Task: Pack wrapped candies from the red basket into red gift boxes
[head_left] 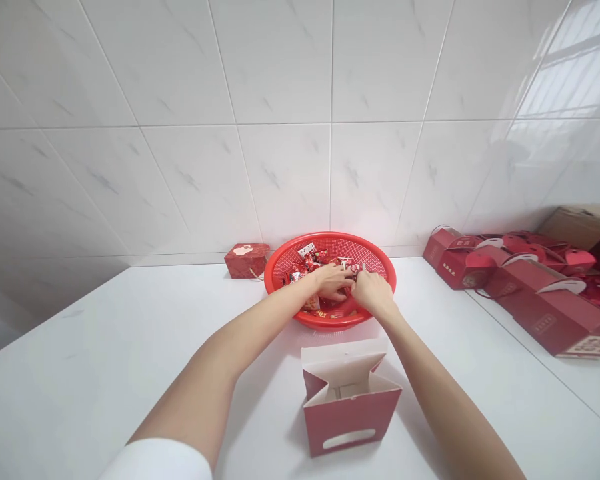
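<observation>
A red plastic colander (390, 270) with a wide rim stands against the wall, holding red-and-white wrapped candies (307, 251). My left hand (333, 280) lies over the candies with its fingers stretched out and apart. Inside the right part of the colander, my right hand (373, 291) has its fingers curled together among the candies; what they grip, if anything, is hidden. Between my forearms stands a dark red paper gift box (353, 417) with its top unfolded and an oval cutout in its front. No contents show in the visible part of the box.
A small red patterned box (247, 261) sits left of the colander by the tiled wall (285, 173). Several red handled gift boxes (540, 300) are grouped on the right, with a brown cardboard box (575, 227) behind them. All stand on a white tabletop (130, 347).
</observation>
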`<state>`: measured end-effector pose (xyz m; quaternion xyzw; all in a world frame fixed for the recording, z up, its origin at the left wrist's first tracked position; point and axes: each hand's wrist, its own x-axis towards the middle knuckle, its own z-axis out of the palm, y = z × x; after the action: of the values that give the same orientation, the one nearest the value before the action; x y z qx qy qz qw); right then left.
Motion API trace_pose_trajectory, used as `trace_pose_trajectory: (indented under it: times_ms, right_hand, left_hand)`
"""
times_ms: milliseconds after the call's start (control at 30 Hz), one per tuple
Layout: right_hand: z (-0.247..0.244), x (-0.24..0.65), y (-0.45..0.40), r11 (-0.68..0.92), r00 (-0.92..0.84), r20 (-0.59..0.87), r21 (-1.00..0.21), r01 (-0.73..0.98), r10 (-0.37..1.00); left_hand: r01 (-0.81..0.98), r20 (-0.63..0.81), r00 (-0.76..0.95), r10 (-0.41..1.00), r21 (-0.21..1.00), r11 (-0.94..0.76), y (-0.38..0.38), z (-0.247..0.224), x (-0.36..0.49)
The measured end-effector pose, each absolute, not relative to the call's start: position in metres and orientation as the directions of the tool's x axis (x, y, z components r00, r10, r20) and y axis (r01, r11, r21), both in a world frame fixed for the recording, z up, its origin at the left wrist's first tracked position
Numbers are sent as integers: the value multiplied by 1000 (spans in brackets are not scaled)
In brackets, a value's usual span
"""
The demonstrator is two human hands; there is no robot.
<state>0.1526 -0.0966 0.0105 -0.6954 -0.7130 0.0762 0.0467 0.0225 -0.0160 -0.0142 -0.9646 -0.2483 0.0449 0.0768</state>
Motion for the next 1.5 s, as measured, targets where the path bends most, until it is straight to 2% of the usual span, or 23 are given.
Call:
trace_pose_trajectory:
  times_ms: [200, 467, 567, 733, 867, 933, 1033, 1100, 1200, 1267, 1400, 1500]
  right_hand:
    - [7, 151, -97, 52, -62, -60, -157, 986, 996]
    - [7, 150, -96, 75, -88, -90, -138, 988, 992]
    - [7, 150, -95, 85, -97, -87, -133, 987, 991]
    - [3, 150, -92, 100, -113, -87, -149, 984, 990]
    - [1, 150, -93, 94, -110, -81, -180, 979, 991]
    - [2, 150, -94, 88, -105, -75, -200, 976, 992]
    - [6, 152, -94, 79, -95, -57, -226, 971, 994]
    - [9, 155, -92, 61, -64, 0, -314, 947, 998]
    - [12, 160, -82, 15, 41, 75, -623, 782, 996]
    - [12, 162, -75, -42, 99, 22, -801, 597, 995]
    - [11, 165, -64, -101, 182, -41, -936, 336, 983]
    - [8, 166, -59, -47, 138, -29, -991, 124, 990]
  left_hand:
    - [771, 27, 606, 795, -267, -579, -10, -2, 7]
    - [918, 170, 356, 919, -245, -311, -3, 2, -10]
    - [907, 163, 394, 905, -230, -353, -4, 2, -8]
    - [819, 133, 570, 811, -164, -549, -10, 1, 14]
    - [770, 26, 636, 771, -89, -632, -11, 1, 26]
    - [775, -21, 631, 775, -22, -632, -11, 2, 30]
    - [773, 4, 624, 782, 145, -618, -8, 4, 34]
    - [760, 38, 619, 784, 223, -611, -5, 5, 34]
    - [759, 72, 600, 797, 262, -595, 0, 8, 27]
    - [746, 149, 550, 822, 354, -563, 2, 12, 18]
    - [509, 325, 422, 846, 687, -518, 0, 20, 6]
    - [320, 348, 445, 825, 799, -509, -4, 23, 6]
